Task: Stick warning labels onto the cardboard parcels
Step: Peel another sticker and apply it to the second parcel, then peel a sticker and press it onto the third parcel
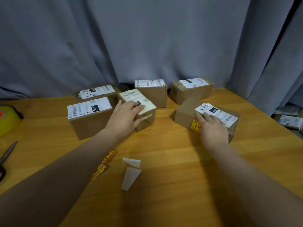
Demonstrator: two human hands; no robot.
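At the far left edge of the wooden table (172,185) sit a yellow tape roll (7,119) and, nearer the person, a pair of scissors (7,154), both well apart from the work.

Next comes the left front parcel (90,122), with a flat parcel (98,92) just behind it. Neither shows a warning label on the faces in view.

The left hand (126,117) holds the small middle parcel (144,110), fingers laid over its top and thumb down its near side. The frame is blurred there, so how firm the hold is cannot be told.

Below the left forearm lie two loose red-and-yellow warning labels (98,172), partly hidden by the arm. Beside them are two pieces of white backing paper (131,174).

At the back stand the centre parcel (152,94) and the back right parcel (191,92), which carry shipping labels only.

The right hand (213,127) lies flat, fingers straight, on the right front parcel (185,114), pressing where a stuck warning label (196,126) wraps its near top edge.

The task looks early: one parcel is visibly labelled and five seem to be left.

There is a broad stretch of bare wood between the person and the parcels. The right front parcel sits nearest the table's right edge, so that side leaves less room.
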